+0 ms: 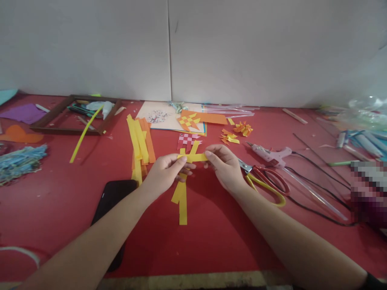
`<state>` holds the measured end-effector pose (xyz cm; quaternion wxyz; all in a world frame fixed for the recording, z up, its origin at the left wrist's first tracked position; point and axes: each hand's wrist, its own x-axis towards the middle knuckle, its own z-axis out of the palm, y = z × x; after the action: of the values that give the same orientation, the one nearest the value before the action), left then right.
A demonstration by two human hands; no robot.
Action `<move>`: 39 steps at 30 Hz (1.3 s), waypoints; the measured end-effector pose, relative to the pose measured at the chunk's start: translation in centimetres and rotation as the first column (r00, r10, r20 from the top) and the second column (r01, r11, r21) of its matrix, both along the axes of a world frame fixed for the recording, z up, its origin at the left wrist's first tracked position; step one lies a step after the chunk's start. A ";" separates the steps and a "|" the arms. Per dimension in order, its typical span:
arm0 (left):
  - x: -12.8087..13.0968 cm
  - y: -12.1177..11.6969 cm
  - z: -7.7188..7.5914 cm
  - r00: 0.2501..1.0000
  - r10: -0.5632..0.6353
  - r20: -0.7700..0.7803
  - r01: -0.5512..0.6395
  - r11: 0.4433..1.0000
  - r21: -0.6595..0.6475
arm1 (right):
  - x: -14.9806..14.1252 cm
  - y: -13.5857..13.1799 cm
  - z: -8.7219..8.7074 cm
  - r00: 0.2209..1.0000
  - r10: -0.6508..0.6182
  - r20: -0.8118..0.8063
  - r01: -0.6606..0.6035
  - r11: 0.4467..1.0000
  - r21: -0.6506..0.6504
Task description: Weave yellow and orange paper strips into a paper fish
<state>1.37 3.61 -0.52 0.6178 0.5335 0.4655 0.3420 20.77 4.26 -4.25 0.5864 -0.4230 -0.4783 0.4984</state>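
A short yellow paper strip (196, 158) is held level between my two hands above the table. My left hand (169, 169) pinches its left end, thumb on top. The right end sits between the thumb and fingers of my right hand (223, 165). Below and behind it, more yellow paper strips (183, 205) lie crossed on the red table, partly hidden by my left fingers. Just beyond my hands lies a pink and red checkered woven paper piece (187, 140). Scissors (263, 181) with red and yellow handles rest beside my right wrist.
Yellow and orange strips (140, 141) lie left of my hands, near a black phone (113, 201). To the right is a pink glue gun (272, 155) with its cord. A wooden frame (51, 129), a woven yellow-orange paper fish (189, 121) and orange scraps (242, 129) lie farther back.
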 end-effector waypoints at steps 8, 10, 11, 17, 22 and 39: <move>-0.3 0.4 -0.5 0.971 0.186 -0.154 -0.130 0.940 0.315 | 0.2 0.1 -0.2 0.999 -0.036 0.041 0.036 0.999 0.010; -0.3 0.4 -0.5 0.976 0.182 -0.121 -0.139 0.944 0.298 | 0.2 0.1 -0.2 0.998 -0.045 0.040 0.045 0.999 0.005; -0.4 0.4 -0.4 0.977 0.181 -0.111 -0.144 0.950 0.278 | 0.2 0.1 -0.2 0.998 -0.048 0.036 0.048 0.999 0.003; -0.5 0.6 -0.3 0.974 0.211 -0.080 -0.191 0.960 0.207 | 0.1 0.4 0.0 0.997 -0.075 -0.016 0.075 0.997 -0.015; -0.5 0.6 0.0 0.973 0.217 -0.077 -0.201 0.963 0.177 | 0.2 0.4 0.2 0.993 -0.116 -0.038 0.114 0.993 -0.040; -0.7 -0.3 0.2 0.935 -0.013 -0.354 0.109 0.961 0.253 | 0.2 -0.5 0.1 0.997 -0.078 0.012 0.078 0.996 -0.050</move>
<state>0.71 3.35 -0.31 0.4579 0.6785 0.5003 0.2824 20.97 3.80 -4.19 0.5919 -0.4587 -0.4516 0.4851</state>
